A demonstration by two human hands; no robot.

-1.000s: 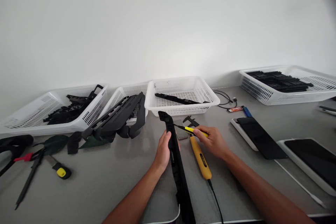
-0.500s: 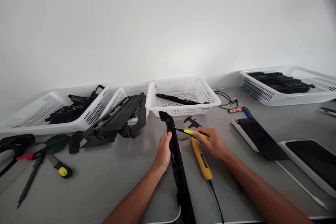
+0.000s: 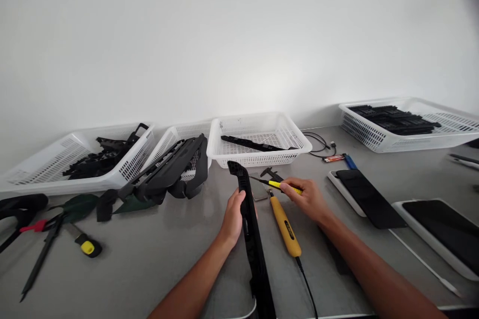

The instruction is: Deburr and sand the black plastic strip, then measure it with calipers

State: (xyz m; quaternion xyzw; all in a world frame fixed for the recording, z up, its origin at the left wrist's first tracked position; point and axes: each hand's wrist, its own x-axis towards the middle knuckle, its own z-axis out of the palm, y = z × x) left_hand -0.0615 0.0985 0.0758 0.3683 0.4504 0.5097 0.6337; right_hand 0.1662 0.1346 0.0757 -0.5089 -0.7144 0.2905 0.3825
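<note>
My left hand (image 3: 234,217) is closed around a long black plastic trim piece (image 3: 254,249), which stands tilted with its narrow end pointing away from me. In my right hand (image 3: 305,197) is a slim tool with a yellow handle (image 3: 275,185) and a thin dark tip, perhaps a craft knife or scraper. Its tip points left, close to the upper part of the trim piece; whether they touch I cannot tell. Beneath my right hand lies a yellow corded tool (image 3: 286,229), its cord running toward me. Black calipers (image 3: 273,174) lie just behind the yellow-handled tool.
A white basket (image 3: 258,159) holding one black strip stands ahead. Baskets with black parts stand at left (image 3: 82,184) and right (image 3: 396,144). Dark grey panels (image 3: 168,169) lean over another basket. Two black-topped white devices (image 3: 366,197) lie right; a yellow-and-black tool (image 3: 88,245) lies left.
My right hand has moved slightly right, drawing the yellow-handled tool's tip back from the trim piece's face to near its edge. My left hand keeps its hold.
</note>
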